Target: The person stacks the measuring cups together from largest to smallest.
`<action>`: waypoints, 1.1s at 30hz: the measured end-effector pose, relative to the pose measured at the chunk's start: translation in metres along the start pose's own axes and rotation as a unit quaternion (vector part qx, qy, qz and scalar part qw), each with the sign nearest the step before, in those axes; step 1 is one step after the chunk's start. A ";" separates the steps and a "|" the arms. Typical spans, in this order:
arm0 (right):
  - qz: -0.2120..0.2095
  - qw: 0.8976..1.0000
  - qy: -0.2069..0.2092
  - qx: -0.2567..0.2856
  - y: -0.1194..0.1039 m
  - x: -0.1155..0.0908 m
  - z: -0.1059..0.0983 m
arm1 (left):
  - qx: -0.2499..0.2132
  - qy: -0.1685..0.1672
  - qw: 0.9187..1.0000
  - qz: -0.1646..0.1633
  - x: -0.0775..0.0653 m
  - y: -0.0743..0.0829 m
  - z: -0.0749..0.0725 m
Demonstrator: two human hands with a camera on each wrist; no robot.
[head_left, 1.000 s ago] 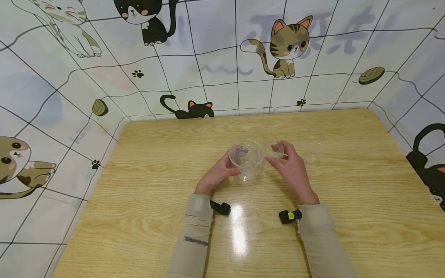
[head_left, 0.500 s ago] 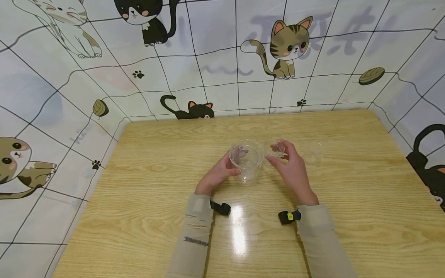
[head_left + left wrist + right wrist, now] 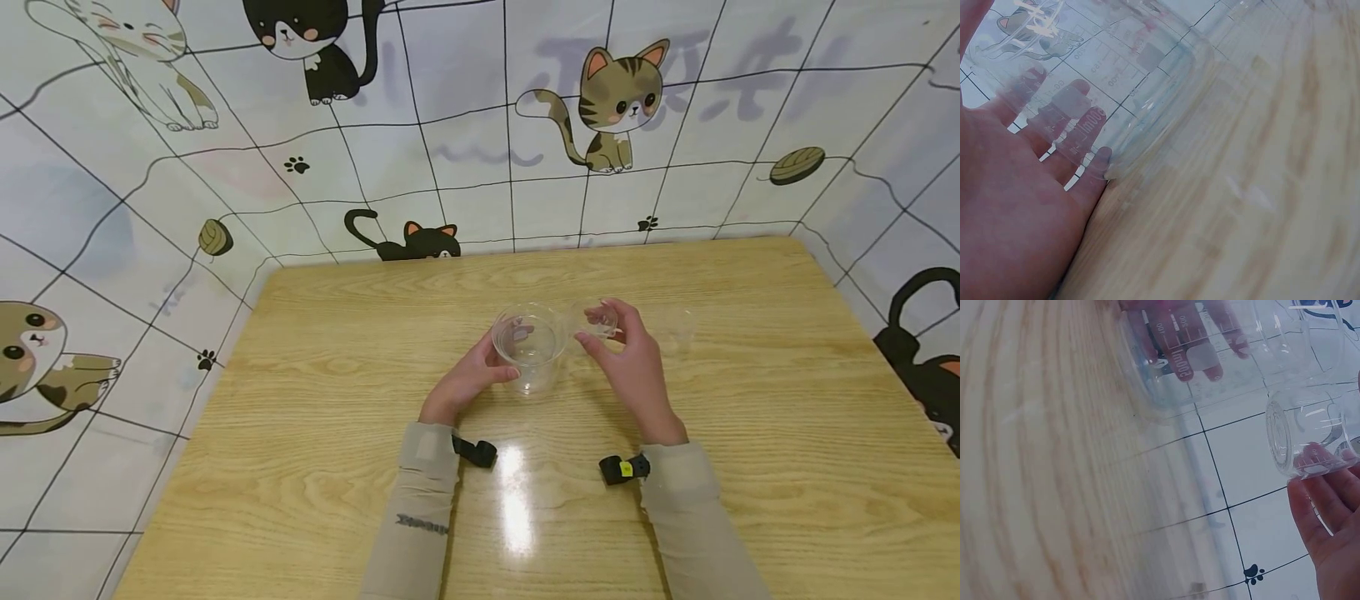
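Note:
A large clear beaker [image 3: 531, 354], printed with a scale and "500ml", stands on the wooden table near the middle. My left hand [image 3: 468, 375] holds it from the left, its thumb at the near side. Through the wall of the beaker [image 3: 1125, 69], the fingers show behind it in the left wrist view. Just to the right, my right hand [image 3: 633, 367] grips a smaller clear cup-like vessel [image 3: 1307, 428], raised off the table beside the beaker's rim. Whether the two touch is hard to tell. No contents are plainly visible in either one.
Another clear vessel [image 3: 680, 327] stands on the table to the right, just beyond my right hand, faint against the wood. The wooden table [image 3: 315, 392] runs back to a wall covering [image 3: 465, 150] with printed cats and grid lines.
My right hand and the small vessel have risen very slightly. My left hand stays on the beaker. The head view has tilted a little.

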State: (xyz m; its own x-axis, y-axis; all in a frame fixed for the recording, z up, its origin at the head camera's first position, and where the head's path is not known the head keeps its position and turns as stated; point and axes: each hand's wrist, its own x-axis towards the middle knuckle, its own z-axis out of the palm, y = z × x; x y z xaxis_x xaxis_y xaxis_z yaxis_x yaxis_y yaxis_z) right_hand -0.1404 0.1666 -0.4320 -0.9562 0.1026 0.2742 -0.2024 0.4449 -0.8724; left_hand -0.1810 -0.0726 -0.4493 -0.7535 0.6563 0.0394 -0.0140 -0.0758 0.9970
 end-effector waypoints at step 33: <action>-0.018 1.000 0.017 0.012 -0.004 0.000 -0.001 | 0.014 -0.009 1.000 -0.001 0.000 0.001 -0.001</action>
State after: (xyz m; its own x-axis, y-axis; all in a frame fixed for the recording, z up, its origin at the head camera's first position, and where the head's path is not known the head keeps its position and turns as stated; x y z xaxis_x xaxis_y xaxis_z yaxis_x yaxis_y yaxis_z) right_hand -0.1395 0.1661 -0.4280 -0.9406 0.1172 0.3188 -0.2422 0.4267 -0.8714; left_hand -0.1811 -0.0735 -0.4486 -0.7412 0.6701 0.0393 0.0033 -0.0549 0.9985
